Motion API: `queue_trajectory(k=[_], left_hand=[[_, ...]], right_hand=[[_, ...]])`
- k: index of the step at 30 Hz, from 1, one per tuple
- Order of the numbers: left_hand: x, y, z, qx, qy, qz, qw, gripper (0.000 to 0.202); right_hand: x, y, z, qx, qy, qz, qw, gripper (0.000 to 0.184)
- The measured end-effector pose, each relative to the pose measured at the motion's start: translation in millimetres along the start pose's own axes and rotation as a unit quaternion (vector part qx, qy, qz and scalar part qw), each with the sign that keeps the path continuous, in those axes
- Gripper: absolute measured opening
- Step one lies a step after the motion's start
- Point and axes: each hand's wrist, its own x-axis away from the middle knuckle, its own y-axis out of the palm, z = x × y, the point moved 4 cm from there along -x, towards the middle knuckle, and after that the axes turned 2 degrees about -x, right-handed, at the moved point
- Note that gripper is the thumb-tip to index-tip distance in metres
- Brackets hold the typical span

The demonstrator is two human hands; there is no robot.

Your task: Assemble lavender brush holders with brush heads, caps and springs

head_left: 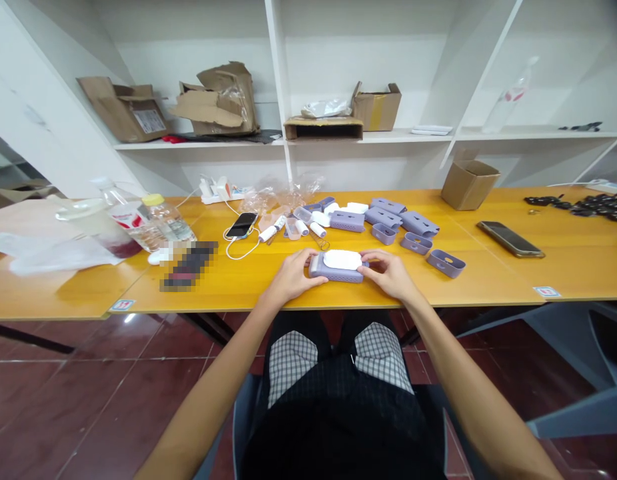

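Observation:
In front of me at the table's near edge lies a light purple plastic case (337, 274) with perforated sides. On top of it sits a white oval plate (341, 259). My left hand (294, 275) grips the case's left end, thumb along the near side and fingers behind. From the right, the thumb and forefinger of my right hand (390, 273) close on the plate's right edge, beside the case's right end, which they partly hide. A small metal spring (321, 244) lies just beyond the case.
Several purple cases (383, 218), open purple rings (446, 263) and white cylindrical parts (317, 229) lie behind my hands. A phone (242, 225) with a white cable is to the left, another phone (510, 239) to the right. Bottles (133, 217) stand far left, a cardboard box (470, 185) back right.

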Motion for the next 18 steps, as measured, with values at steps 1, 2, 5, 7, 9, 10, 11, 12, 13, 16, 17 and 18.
queue_trajectory(k=[1, 2, 5, 7, 9, 10, 11, 12, 13, 16, 17, 18], left_hand=[[0, 0.1, 1, -0.014, 0.001, 0.000, 1.000, 0.061], [1, 0.0, 2, -0.026, 0.003, 0.000, 1.000, 0.061], [1, -1.0, 3, -0.043, 0.009, 0.001, 0.999, 0.067], [1, -2.0, 1, -0.029, -0.002, -0.004, 1.000, 0.070], [1, -2.6, -4, 0.007, -0.018, -0.016, 1.000, 0.071], [0, -2.7, -6, 0.032, -0.023, -0.023, 0.999, 0.069], [0, -2.8, -8, 0.057, -0.026, -0.027, 0.998, 0.067], [0, -2.9, -9, 0.079, -0.025, -0.029, 0.996, 0.065], [0, -3.0, -11, 0.096, -0.023, -0.029, 0.995, 0.064], [1, -3.0, -11, 0.082, -0.008, -0.029, 0.996, 0.063], [1, -2.9, -11, 0.053, -0.003, -0.030, 0.998, 0.062], [2, -2.5, -9, 0.014, 0.002, -0.031, 0.999, 0.061]], right_hand=[[1, 0, 0, -0.004, 0.005, -0.004, 1.000, 0.029], [2, 1, -1, -0.009, 0.012, -0.011, 1.000, 0.031], [4, 4, -3, -0.006, 0.034, -0.040, 0.999, 0.048], [5, 5, -5, 0.016, 0.039, -0.054, 0.998, 0.056], [5, 4, -5, 0.036, 0.038, -0.057, 0.997, 0.056], [5, 3, -4, 0.042, 0.036, -0.055, 0.997, 0.056], [5, 2, -2, 0.045, 0.035, -0.053, 0.997, 0.056], [4, 1, -1, 0.047, 0.034, -0.051, 0.997, 0.056], [4, 1, 1, 0.051, 0.032, -0.052, 0.997, 0.057], [3, -1, 4, 0.086, 0.024, -0.058, 0.994, 0.063], [3, -1, 4, 0.103, 0.020, -0.056, 0.993, 0.063], [3, -2, 4, 0.119, 0.017, -0.053, 0.991, 0.062]])
